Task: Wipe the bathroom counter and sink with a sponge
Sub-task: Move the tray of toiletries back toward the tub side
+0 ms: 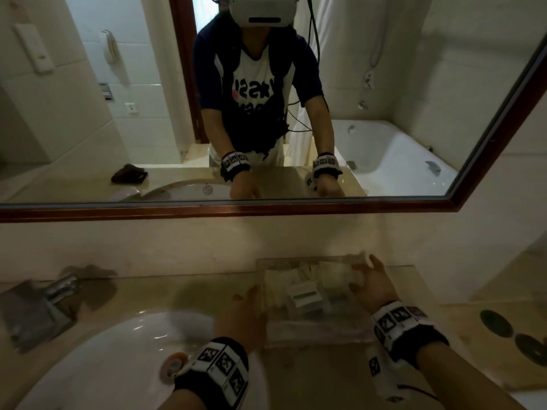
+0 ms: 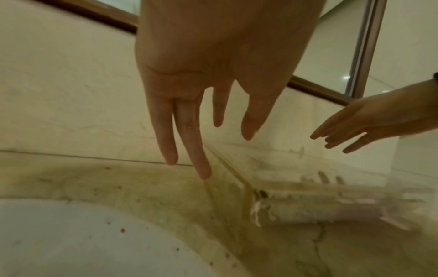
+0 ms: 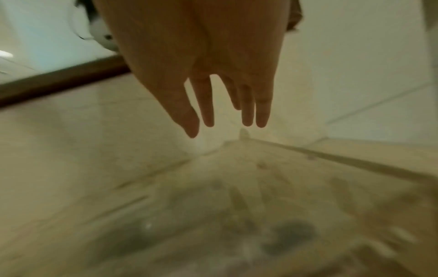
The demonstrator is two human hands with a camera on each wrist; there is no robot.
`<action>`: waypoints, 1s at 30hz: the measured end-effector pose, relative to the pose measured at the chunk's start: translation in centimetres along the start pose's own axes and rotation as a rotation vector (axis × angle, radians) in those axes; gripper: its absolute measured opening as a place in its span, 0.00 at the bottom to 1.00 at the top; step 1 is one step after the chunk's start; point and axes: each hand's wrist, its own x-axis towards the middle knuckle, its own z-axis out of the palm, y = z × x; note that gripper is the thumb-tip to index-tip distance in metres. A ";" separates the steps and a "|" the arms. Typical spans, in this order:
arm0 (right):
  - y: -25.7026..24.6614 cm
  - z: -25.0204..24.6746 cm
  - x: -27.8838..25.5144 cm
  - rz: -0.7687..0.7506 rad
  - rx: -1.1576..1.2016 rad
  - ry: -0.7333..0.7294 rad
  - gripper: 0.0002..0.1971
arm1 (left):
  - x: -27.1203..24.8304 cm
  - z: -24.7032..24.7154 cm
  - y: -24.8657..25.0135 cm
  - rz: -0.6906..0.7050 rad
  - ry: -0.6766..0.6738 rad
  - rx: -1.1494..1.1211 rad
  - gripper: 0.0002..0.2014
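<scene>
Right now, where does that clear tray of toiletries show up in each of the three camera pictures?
Head: the tray sits on the counter right of centre, between the left hand and right hand.
Left wrist: lower right, blurred, beyond the fingertips.
Right wrist: the lower half, heavily blurred, under the fingers.
Shared landmark: the brown mirror frame.

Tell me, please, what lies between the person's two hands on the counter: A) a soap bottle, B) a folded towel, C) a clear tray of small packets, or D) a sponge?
C: the left hand and right hand flank a clear tray holding small white packets.
</scene>
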 end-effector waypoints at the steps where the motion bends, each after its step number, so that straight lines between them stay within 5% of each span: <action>1: -1.6 -0.1 -0.7 -0.037 -0.044 0.031 0.44 | -0.8 -0.5 -1.0 0.007 0.031 -0.009 0.30; 2: -3.7 -0.6 -2.0 -0.062 -0.034 0.009 0.46 | -1.7 -1.0 -2.0 0.010 0.060 -0.025 0.28; 5: -10.6 -1.0 -5.6 -0.126 0.015 0.043 0.24 | -5.0 -2.5 -6.1 0.012 0.143 -0.074 0.23; 9: -19.8 0.9 -10.1 -0.333 -0.013 -0.005 0.17 | -10.0 -5.2 -13.5 -0.032 0.174 -0.094 0.20; 19: -42.2 15.4 -22.7 -0.616 -0.161 -0.363 0.16 | -24.4 -9.6 -40.4 -0.421 0.289 -0.044 0.18; 23: -47.9 20.7 -25.8 -0.626 -0.162 -0.520 0.23 | -26.2 -6.9 -49.6 -0.577 0.194 -0.019 0.24; 27: -51.8 23.8 -27.2 -0.579 -0.246 -0.676 0.27 | -27.3 -6.0 -51.6 -0.642 0.133 -0.183 0.29; 30: -53.5 25.0 -27.4 -0.570 -0.230 -0.720 0.29 | -27.2 -7.1 -51.0 -0.580 0.077 -0.347 0.21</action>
